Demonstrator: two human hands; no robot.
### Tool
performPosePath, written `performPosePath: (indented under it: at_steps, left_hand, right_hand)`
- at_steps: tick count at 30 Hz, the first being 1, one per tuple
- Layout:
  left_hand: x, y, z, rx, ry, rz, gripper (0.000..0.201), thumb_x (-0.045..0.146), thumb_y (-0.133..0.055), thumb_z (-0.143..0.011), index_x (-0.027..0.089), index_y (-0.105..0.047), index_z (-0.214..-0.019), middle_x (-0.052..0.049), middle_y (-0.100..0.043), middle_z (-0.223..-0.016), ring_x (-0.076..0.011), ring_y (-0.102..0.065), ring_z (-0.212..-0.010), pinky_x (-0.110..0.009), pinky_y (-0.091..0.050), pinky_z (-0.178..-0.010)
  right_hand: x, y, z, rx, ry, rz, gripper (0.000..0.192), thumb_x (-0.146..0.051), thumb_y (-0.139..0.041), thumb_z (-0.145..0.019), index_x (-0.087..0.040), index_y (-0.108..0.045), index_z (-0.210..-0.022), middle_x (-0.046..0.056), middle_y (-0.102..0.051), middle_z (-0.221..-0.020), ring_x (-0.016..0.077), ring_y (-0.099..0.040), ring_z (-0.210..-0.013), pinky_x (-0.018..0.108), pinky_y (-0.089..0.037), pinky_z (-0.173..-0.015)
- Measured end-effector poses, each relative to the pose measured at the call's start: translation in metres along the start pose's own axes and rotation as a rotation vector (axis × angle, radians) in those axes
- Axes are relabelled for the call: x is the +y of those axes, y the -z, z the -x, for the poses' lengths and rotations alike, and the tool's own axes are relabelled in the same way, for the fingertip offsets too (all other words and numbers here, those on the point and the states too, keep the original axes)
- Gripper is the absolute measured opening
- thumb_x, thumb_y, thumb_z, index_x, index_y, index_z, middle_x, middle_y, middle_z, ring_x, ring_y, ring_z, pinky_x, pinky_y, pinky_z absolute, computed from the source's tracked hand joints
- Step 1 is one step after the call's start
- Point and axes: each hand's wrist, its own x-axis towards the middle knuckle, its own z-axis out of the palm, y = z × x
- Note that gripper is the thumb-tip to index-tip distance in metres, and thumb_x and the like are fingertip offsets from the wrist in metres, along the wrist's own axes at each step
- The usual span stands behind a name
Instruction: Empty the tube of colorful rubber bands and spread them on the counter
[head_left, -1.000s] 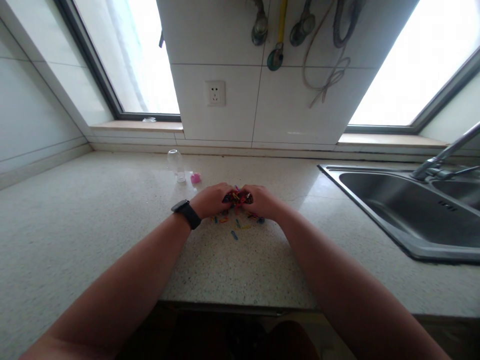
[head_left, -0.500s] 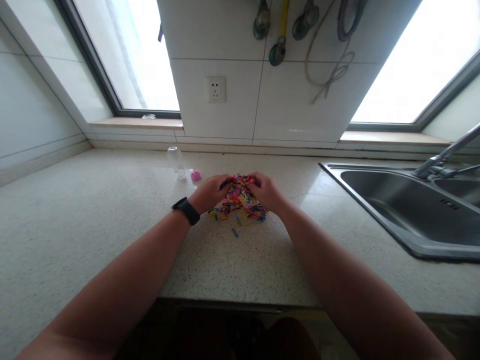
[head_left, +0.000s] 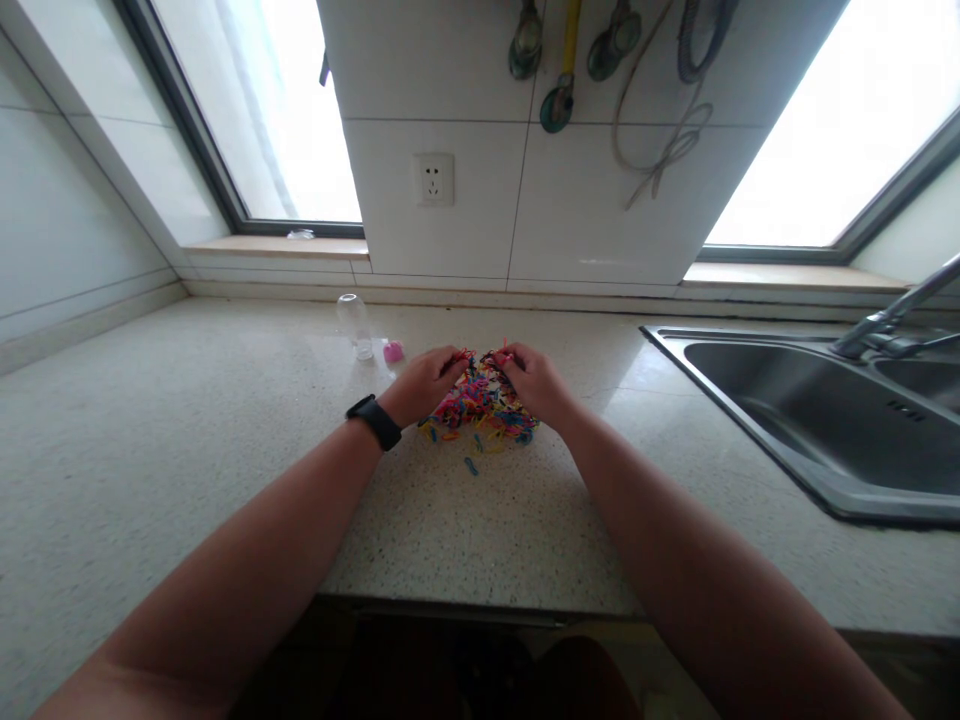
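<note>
The heap of coloured paper clips (head_left: 480,405), a second ago hidden under cupped palms, now lies spread at the frame's centre on the desk (head_left: 225,420). The left hand (head_left: 424,383) and right hand (head_left: 534,383) (fingers curled) each pinch clips at the heap's top, so the pile is being loosened and pulled apart.

Both hands (head_left: 480,385) pinch what look like coloured clips (head_left: 480,410).
</note>
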Motion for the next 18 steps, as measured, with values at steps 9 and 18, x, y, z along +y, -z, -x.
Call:
performPosePath:
  at_steps: [9, 18]
  left_hand:
    - [0.0022, 0.001, 0.0005, 0.019, -0.006, 0.023, 0.022, 0.028, -0.05, -0.095, 0.013, -0.061, -0.107, -0.008, -0.064, -0.094, -0.0155, -0.056, -0.084, -0.029, -0.043, -0.076]
    - [-0.0013, -0.0007, 0.0028, -0.057, -0.013, 0.116, 0.032, 0.025, -0.051, -0.094, 0.015, -0.057, -0.123, -0.007, -0.065, -0.103, -0.0129, -0.06, -0.084, -0.027, -0.048, -0.079]
  right_hand:
    - [0.0011, 0.0026, -0.0036, 0.105, 0.087, -0.002, 0.028, -0.023, -0.049, -0.086, -0.017, -0.064, -0.109, 0.006, -0.068, -0.096, 0.0148, -0.062, -0.083, 0.029, -0.049, -0.077]
    - [-0.0004, 0.0005, 0.0001, -0.019, 0.093, -0.001, 0.029, -0.028, -0.045, -0.093, -0.016, -0.061, -0.115, 0.009, -0.065, -0.11, 0.0158, -0.063, -0.092, 0.032, -0.05, -0.082]
